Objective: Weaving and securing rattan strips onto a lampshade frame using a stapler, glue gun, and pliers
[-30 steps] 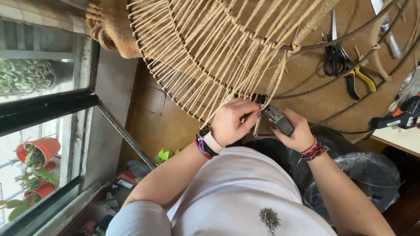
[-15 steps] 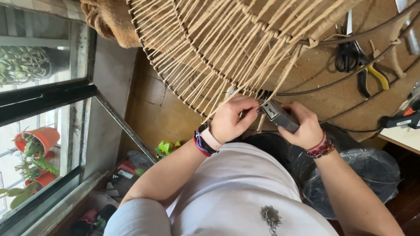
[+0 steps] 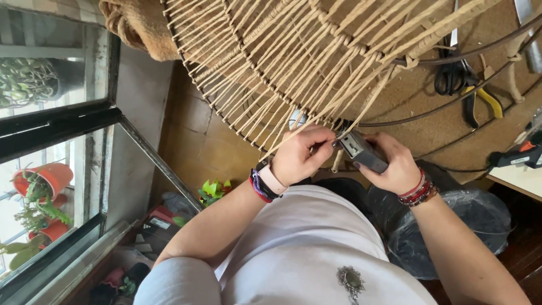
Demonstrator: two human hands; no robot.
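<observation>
Beige cord strands meet our hands at the dark metal rim of the round woven frame. Our left hand pinches one strand at that rim, fingers closed on it. Our right hand grips a small grey box-shaped tool, its tip touching the rim. Farther off, black scissors and yellow-handled pliers lie on the brown table.

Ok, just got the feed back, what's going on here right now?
A person is working at the rim of a round metal frame woven with beige cord. The left hand pinches a beige cord strand at the rim, while the right hand holds a small dark grey handheld tool against the same spot. Black-handled scissors lie beyond.
</observation>
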